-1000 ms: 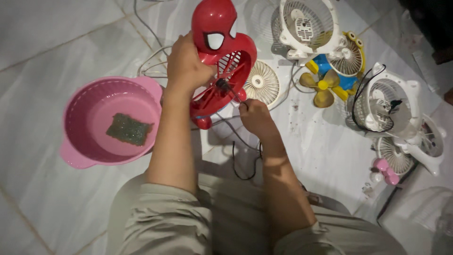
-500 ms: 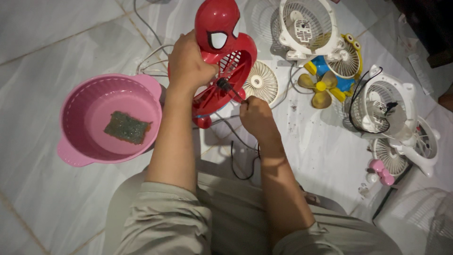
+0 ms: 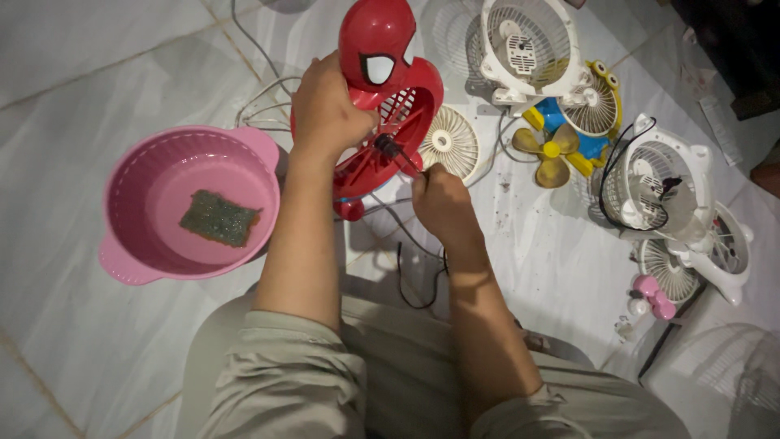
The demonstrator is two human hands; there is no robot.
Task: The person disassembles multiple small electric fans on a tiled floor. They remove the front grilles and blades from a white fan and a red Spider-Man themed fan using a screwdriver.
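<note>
Two hands working at one red fan housing (image 3: 390, 114), the landmark here. Left of the red fan housing, sitting on the floor: pink basin (image 3: 134, 244) cradling a dark green scouring pad (image 3: 218, 218). Gripping the housing's left edge, fingers wrapped tight: left hand (image 3: 325, 110). Just below and right of it, closing in a fist around a thin screwdriver (image 3: 402, 158), tip pressing into the housing's centre: right hand (image 3: 439, 203). Right of the housing, lying nearby: cream fan grille (image 3: 451, 142), yellow propeller blade (image 3: 552, 154), white fan frames (image 3: 658, 183).
</note>
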